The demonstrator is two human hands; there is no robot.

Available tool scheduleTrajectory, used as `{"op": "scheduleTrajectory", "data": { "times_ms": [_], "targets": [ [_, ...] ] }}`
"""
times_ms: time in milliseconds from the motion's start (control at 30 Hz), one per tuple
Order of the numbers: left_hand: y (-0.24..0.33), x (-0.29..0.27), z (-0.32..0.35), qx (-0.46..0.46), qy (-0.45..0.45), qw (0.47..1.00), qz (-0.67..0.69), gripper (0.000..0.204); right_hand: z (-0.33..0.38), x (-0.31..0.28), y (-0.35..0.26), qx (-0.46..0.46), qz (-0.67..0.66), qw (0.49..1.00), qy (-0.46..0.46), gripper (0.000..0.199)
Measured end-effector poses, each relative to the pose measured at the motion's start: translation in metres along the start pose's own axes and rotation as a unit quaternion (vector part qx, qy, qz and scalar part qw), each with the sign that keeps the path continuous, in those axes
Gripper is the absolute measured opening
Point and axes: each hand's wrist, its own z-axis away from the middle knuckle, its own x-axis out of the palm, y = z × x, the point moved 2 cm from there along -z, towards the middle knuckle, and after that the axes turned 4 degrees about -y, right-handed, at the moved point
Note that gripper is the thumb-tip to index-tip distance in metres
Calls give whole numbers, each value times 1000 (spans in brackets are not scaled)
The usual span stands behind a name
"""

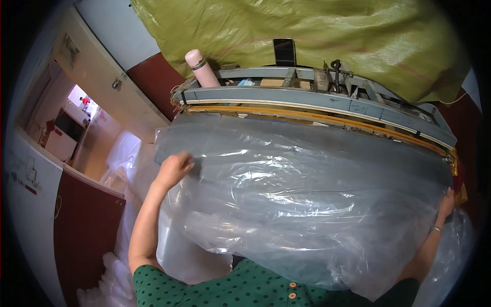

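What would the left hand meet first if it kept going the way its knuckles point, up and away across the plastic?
Probably the yellow strip along the grey sealing machine. The left hand grips the clear plastic sheet, which runs right up to that edge; depth is uncertain.

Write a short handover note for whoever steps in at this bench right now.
Left hand: gripping the left edge of the clear plastic sheet.
Right hand: holding the sheet's right edge, bracelet on the wrist.
The sheet is spread wide over the bench, its far edge lying at the long grey sealing bar.
A pink bottle stands at the bar's left end; a green sack lies behind.
Done: sheet spread out.
Left: whether the edge is sealed cannot be told.
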Motion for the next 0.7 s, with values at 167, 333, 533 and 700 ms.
{"op": "scheduleTrajectory", "data": {
  "times_ms": [167, 333, 533, 700],
  "targets": [
    [67, -2, -27, 217, 234, 946, 44, 31, -6, 7, 9, -3, 61, 998, 28, 47],
    [72, 13, -45, 211, -7, 951, 224, 34, -6, 8, 5, -12, 70, 997, 16, 47],
    [47, 22, -43, 174, 108, 976, 76, 11, -9, 10, 16, -41, 68, 996, 51, 45],
    [19, 24, -99, 15, 217, 947, 235, 13, -19, 22, 30, -36, 5, 999, 12, 47]
  ]
}}
